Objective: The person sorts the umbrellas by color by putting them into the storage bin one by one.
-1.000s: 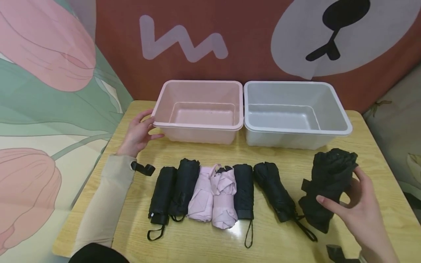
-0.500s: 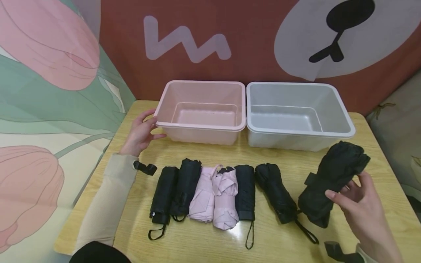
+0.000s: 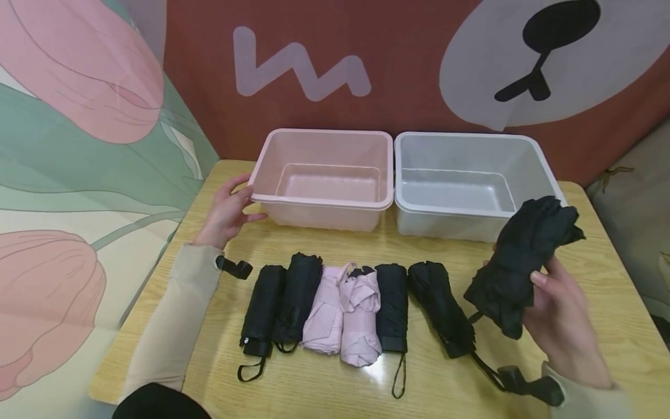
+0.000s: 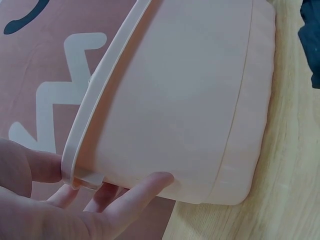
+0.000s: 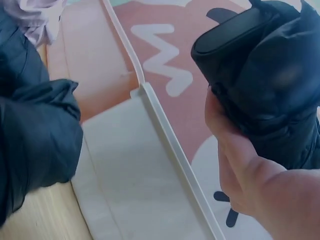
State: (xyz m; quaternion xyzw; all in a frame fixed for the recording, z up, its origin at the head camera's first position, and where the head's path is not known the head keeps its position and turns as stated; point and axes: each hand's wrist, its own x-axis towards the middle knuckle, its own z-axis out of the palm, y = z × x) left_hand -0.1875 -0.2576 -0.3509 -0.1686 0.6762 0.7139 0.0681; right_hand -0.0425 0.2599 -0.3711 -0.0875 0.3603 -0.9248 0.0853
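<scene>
My right hand (image 3: 562, 308) holds a folded black umbrella (image 3: 526, 262) by its side, tilted, in front of the white bin (image 3: 445, 226) and overlapping its front right corner in the head view. The right wrist view shows its flat black end (image 5: 235, 37) above the thumb. My left hand (image 3: 225, 214) grips the front left corner of the pink bin (image 3: 324, 216). Its thumb (image 4: 150, 187) lies along the outer wall; the other fingers reach round the rim and side. Both bins stand side by side with nothing in them.
Before the bins lies a row of folded umbrellas on the wooden table (image 3: 220, 349): two black ones at left (image 3: 263, 311), two pale pink ones (image 3: 361, 326), then a black one (image 3: 391, 308) and a slanted black one (image 3: 442, 308). A printed cloth (image 3: 314, 110) hangs behind.
My right hand has raised the black umbrella and brought it forward, closer to the white bin, turning it. My left hand keeps its place on the pink bin.
</scene>
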